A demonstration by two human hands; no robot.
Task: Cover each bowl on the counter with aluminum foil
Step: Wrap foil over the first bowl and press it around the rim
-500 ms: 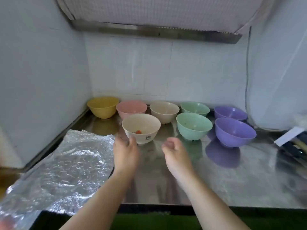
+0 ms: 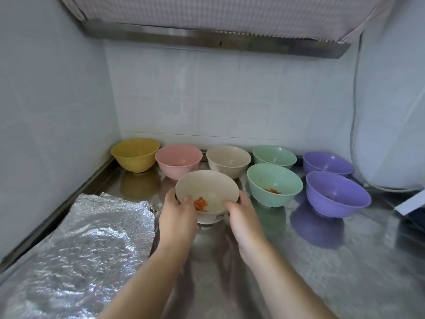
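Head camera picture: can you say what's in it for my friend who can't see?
Two hands, the left hand and the right hand, hold a cream bowl with orange bits inside on a shiny metal counter. Seven more uncovered bowls, yellow, pink, cream, green and purple, sit behind it. A crinkled foil sheet lies flat to the left.

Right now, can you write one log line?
hands: left and right grip front beige bowl | foil sheet: flat beside | bowls: uncovered

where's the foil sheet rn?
The crinkled aluminum foil sheet lies flat on the steel counter, lower left in the head view, beside the left hand.
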